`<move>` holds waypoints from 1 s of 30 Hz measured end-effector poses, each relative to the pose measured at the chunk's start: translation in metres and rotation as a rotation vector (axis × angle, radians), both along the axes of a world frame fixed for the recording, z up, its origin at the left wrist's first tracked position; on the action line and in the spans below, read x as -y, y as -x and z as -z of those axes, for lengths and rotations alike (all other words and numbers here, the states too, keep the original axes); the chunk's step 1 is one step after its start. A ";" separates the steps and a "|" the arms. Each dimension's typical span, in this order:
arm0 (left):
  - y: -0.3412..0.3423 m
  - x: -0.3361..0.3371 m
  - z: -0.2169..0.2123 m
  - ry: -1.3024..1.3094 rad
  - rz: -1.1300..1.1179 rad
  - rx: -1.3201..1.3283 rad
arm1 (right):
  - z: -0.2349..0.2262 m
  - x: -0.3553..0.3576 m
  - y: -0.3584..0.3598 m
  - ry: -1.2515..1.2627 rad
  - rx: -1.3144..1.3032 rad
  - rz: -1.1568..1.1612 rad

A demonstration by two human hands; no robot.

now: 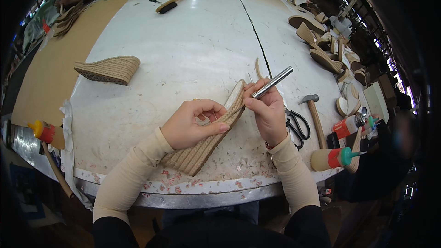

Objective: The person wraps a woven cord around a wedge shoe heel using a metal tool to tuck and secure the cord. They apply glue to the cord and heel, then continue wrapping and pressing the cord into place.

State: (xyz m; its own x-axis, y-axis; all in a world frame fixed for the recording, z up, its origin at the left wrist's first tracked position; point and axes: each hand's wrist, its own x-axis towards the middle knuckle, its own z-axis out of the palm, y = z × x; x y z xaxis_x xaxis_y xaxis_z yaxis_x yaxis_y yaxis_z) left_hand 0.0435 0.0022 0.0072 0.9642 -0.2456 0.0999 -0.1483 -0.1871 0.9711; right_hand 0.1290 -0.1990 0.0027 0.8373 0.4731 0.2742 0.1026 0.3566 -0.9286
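A wedge shoe sole [195, 157] wrapped in tan braided rope lies tilted on the table before me, its thick heel end toward me. My left hand [195, 121] is closed on its side edge, thumb on the braid. My right hand [267, 110] grips a silver metal rod-shaped tool [278, 81] that slants up to the right. The fingertips of that hand meet the sole's narrow far end; the tool's lower end is hidden by them. A pale insole surface [235, 95] shows along the top of the sole.
Black-handled scissors [299, 129], a hammer [317, 121] and a green-capped glue bottle [328, 158] lie at right. Another wedge sole [110, 70] stands at left, a brush [171, 4] farther back. Several soles [328, 57] crowd the right edge. Other people sit across the table.
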 end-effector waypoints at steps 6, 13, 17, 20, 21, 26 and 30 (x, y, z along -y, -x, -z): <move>0.000 0.000 0.001 -0.013 0.001 0.016 | 0.000 0.000 0.001 0.016 0.051 0.008; 0.000 0.000 0.002 0.016 0.011 -0.005 | 0.000 0.000 -0.001 0.046 0.142 0.012; 0.001 0.002 0.001 0.049 -0.015 -0.012 | 0.001 0.005 -0.002 -0.051 -0.011 0.055; 0.006 0.005 0.001 0.067 -0.093 -0.020 | -0.003 0.014 -0.005 -0.187 -0.166 0.079; 0.007 0.006 0.002 0.062 -0.128 -0.024 | -0.004 0.016 -0.005 -0.194 -0.155 0.065; 0.007 0.007 0.007 0.224 -0.245 -0.084 | -0.006 0.016 0.004 -0.148 -0.127 0.058; 0.008 -0.003 0.014 0.390 -0.086 -0.108 | -0.010 0.008 0.015 -0.125 -0.165 0.052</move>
State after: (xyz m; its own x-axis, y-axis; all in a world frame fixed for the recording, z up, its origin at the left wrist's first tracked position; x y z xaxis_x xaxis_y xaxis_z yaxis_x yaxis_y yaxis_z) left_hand 0.0359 0.0047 -0.0064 0.9896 -0.1277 0.0669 -0.0416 0.1911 0.9807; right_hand 0.1142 -0.2069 0.0126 0.8979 0.3992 0.1853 -0.0258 0.4680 -0.8834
